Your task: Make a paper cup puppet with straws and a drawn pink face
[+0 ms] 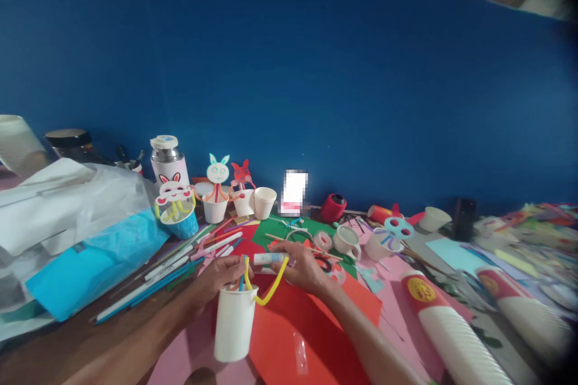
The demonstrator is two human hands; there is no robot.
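A white paper cup (pixel 235 325) stands in front of me with a bent yellow pipe cleaner (pixel 271 289) hanging over its rim. Blue and orange stems also rise from the cup. My right hand (pixel 300 267) is closed around a small white glue stick (pixel 268 258), held sideways above the cup. Just behind the rim, my left hand (pixel 224 274) has its fingers pinched together beside the pipe cleaner tops and the glue stick's reddish end. What those fingers grip is hidden. Red paper (pixel 311 325) lies under my right forearm.
Decorated cup puppets (pixel 218 186) line the back, beside a thermos (pixel 168 159) and a lit phone screen (pixel 294 192). Markers (pixel 171 261) lie left, near a blue sheet (pixel 99 264). A mug (pixel 347 242) and stacked paper cups (pixel 456 337) are at right. A blue wall rises behind.
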